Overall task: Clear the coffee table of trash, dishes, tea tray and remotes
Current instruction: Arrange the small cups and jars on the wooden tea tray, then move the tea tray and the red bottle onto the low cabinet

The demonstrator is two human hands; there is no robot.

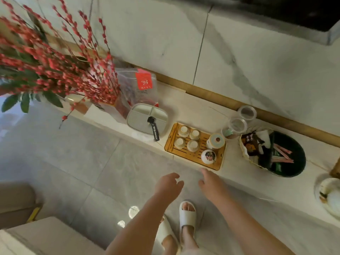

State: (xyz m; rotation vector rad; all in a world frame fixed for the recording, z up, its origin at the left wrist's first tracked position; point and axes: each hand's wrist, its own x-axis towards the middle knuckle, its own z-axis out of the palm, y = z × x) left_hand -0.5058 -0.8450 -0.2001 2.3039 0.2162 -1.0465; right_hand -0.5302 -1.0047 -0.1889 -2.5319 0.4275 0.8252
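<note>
The rectangular slatted bamboo tea tray (195, 147) sits on the pale stone ledge (193, 111) along the marble wall, its long axis slanting from far left to near right. It carries four small white cups (188, 138), one lidded pitcher (215, 141) and one flowered gaiwan (208, 157). Just near it, the left hand (168, 184) hangs loosely curled and the right hand (211, 183) relaxed; neither holds anything.

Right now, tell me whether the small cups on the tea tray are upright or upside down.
Upside down, it seems: the four small cups on the wooden tea tray each show a narrow ringed foot on top, not an open mouth. Blur prevents certainty.
</note>
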